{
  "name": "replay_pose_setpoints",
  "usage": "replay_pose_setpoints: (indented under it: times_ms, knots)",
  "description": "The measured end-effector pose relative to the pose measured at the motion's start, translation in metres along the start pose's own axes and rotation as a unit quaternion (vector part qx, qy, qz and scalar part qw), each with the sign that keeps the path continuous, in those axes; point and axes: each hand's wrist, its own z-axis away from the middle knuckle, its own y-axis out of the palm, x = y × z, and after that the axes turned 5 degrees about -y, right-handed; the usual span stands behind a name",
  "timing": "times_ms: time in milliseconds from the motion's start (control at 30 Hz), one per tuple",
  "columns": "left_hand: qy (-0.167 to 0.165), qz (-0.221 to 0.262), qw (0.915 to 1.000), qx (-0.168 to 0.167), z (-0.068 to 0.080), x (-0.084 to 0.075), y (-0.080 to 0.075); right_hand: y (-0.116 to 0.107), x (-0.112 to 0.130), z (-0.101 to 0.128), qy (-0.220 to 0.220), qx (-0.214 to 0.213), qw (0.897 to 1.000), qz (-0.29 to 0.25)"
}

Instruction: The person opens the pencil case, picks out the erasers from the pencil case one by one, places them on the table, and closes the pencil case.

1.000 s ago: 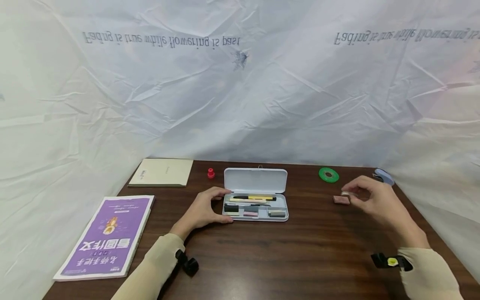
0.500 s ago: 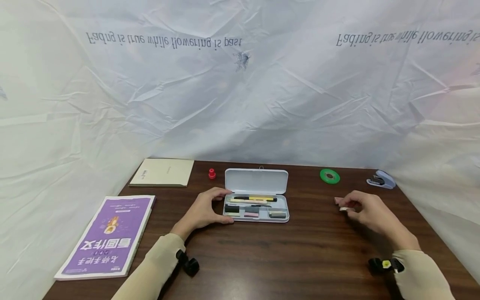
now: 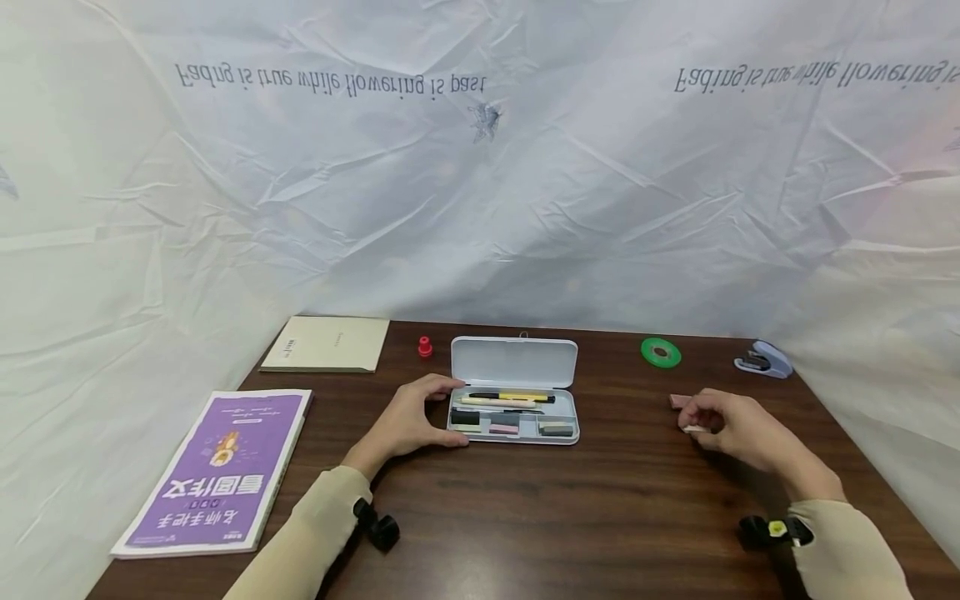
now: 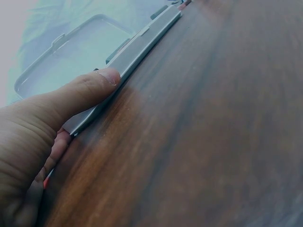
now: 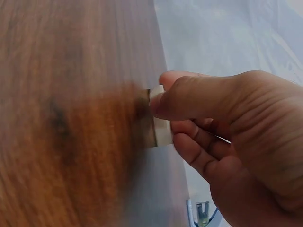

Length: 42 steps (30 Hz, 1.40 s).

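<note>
Dark table under an open pencil case.
My left fingers grip the case's left end, likely for steadiness; my right fingers pinch a small white block near a pinkish block.

Study or desk-work space, screened off; wider room hidden. Evidence: dark wood-grain tabletop; white sheeting, upside-down English lettering; purple-covered book; cream notebook; open pencil case, pens; light-blue stapler.
</note>
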Motion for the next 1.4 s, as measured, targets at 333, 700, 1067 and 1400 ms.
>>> replay_pose_setpoints:
  times_ms: [333, 700, 1067, 1400]
  knots:
    - [-0.001, -0.004, 1.0, -0.004, 0.0, -0.001, 0.0, -0.01, 0.027, -0.008, -0.024, -0.108, 0.992, -0.058]
    - [0.003, 0.0, 1.0, -0.002, 0.0, 0.0, 0.002, -0.003, 0.071, -0.043, -0.088, -0.139, 0.969, -0.183]
    - [-0.005, -0.003, 1.0, -0.002, 0.0, -0.001, 0.0, 0.034, 0.106, -0.075, -0.117, -0.078, 0.96, -0.242]
    - [0.0, -0.004, 1.0, -0.004, -0.001, -0.001, 0.001, 0.061, 0.117, -0.084, -0.139, -0.032, 0.975, -0.17]
